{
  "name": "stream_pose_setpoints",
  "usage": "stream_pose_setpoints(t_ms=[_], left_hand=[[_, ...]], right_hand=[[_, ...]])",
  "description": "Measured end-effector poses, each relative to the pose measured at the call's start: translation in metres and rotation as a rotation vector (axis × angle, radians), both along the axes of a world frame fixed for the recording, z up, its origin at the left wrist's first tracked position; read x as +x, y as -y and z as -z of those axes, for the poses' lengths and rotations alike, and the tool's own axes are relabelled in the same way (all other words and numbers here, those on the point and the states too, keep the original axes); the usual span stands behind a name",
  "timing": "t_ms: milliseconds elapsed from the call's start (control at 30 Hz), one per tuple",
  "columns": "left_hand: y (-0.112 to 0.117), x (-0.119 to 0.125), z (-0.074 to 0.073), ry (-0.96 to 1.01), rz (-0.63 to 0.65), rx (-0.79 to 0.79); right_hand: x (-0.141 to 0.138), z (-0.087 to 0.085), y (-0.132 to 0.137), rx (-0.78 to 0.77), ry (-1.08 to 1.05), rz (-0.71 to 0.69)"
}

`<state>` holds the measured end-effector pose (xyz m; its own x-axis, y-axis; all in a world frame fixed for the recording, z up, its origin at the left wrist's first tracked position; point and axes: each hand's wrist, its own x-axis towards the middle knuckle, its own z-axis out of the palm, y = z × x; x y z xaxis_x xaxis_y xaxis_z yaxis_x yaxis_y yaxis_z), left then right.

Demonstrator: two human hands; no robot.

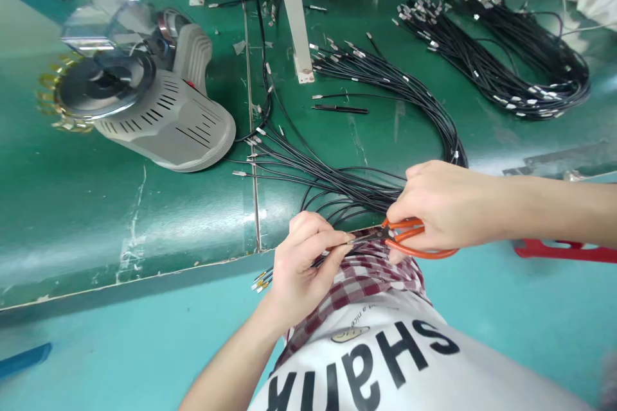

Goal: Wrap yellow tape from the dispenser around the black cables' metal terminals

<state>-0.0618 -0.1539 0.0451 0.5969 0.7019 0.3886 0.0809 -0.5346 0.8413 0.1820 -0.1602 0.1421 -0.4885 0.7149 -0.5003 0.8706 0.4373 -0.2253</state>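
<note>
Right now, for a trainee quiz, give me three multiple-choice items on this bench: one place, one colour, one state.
1. Where is the grey machine? A) Left of the black cables on the green bench; B) In a hand; C) On the floor.
2. What colour are the handles of the tool in the right hand? A) Blue; B) Orange; C) White.
3. What is the left hand doing? A) Resting on the machine; B) Hanging open; C) Pinching a black cable.

1: A, it sits on the green surface. 2: B, orange loops show under the hand. 3: C, the hand closes on the cable.
</note>
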Motion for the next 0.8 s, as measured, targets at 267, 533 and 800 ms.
stream_pose_setpoints(t_ms=[267, 533, 800], left_hand=[[0.0014, 0.0001, -0.0002, -0.021, -0.002, 0.007], [0.0030, 0.0036, 0.0020, -0.047, -0.010, 0.027], [0.0040, 0.0031, 0.0046, -0.017, -0.037, -0.005]], right_hand=[[-0.0031, -0.0006, 0.0015, 0.112, 0.026, -0.121], [-0.0056, -0.0002, 0.0069, 0.123, 0.074, -0.187], [-0.0048, 0.0070, 0.0065, 0.011, 0.076, -0.108]])
